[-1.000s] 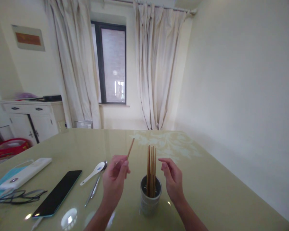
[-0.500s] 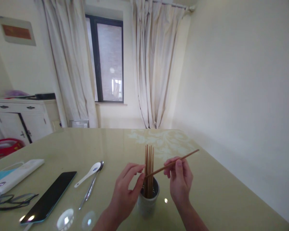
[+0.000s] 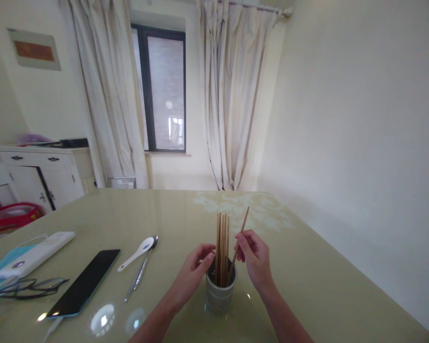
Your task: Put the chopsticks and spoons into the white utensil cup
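A small grey cup (image 3: 219, 294) stands on the yellow-green table (image 3: 307, 286) and holds several brown chopsticks (image 3: 221, 247) upright. My right hand (image 3: 255, 259) pinches one more chopstick (image 3: 240, 238), tilted, with its lower end inside the cup. My left hand (image 3: 193, 274) rests against the cup's left rim, fingers curled, with nothing visible in them.
Left of the cup lie a white ceramic spoon (image 3: 137, 254), a metal spoon (image 3: 143, 271), a black phone (image 3: 86, 288), glasses (image 3: 28, 287), a white remote (image 3: 35, 255) and a blue mask (image 3: 3, 269). A white cabinet (image 3: 39, 174) and curtained window (image 3: 166, 90) stand behind.
The chopstick went from my left hand to my right hand, then swung from nearly level to steep with its tip down in the cup. My left hand moved to the cup's rim.
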Motion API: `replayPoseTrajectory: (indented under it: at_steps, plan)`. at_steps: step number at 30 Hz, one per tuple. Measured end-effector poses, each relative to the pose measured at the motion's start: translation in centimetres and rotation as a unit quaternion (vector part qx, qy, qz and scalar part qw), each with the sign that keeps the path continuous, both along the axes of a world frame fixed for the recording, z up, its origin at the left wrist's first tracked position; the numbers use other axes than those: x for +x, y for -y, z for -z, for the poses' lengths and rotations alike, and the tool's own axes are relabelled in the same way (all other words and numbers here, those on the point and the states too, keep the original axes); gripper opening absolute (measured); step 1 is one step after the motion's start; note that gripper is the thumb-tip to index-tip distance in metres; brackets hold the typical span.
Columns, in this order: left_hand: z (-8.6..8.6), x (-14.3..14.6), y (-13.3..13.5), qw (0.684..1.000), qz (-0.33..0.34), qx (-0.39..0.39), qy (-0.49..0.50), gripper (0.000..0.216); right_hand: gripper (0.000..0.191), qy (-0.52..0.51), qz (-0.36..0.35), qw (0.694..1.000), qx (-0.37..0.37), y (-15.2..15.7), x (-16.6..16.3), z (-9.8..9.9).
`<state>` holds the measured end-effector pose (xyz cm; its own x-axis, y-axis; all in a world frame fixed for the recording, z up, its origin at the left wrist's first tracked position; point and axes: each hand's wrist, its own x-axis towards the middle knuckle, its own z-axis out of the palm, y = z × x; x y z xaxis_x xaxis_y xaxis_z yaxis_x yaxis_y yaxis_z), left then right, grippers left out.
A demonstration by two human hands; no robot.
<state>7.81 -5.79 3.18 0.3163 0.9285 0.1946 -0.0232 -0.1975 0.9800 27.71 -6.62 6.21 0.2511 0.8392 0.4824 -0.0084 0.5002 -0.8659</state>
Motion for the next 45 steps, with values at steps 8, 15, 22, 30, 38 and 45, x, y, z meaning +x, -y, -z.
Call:
replayPoseTrajectory:
  at_steps: [8,15,22,30,38,45]
  plan:
    - [0.1,0.2,0.3,0.998,0.021,-0.026,0.053,0.052,0.044,0.079,-0.012,0.997,-0.009,-0.3,0.2,0.7]
    - [-0.6,0.6,0.6,0.995,0.030,-0.040,0.084,0.048,0.047,0.127,-0.031,0.991,-0.028,-0.5,0.2,1.1]
    - [-0.5,1.2,0.2,0.993,0.019,-0.057,0.097,0.047,0.042,0.205,-0.017,0.979,0.000,-0.7,0.5,1.4]
    - [-0.7,1.4,0.6,0.994,0.022,-0.052,0.088,0.047,0.047,0.242,-0.035,0.970,0.007,-0.6,1.1,1.1]
    - [-1.2,-1.5,-1.8,0.997,-0.068,0.020,-0.043,0.056,0.051,0.252,-0.049,0.967,-0.002,-0.7,1.2,1.0]
    - [0.8,-11.9,-5.7,0.734,-0.402,0.099,-0.538,0.045,0.057,0.244,-0.040,0.969,-0.006,-0.8,0.9,1.3]
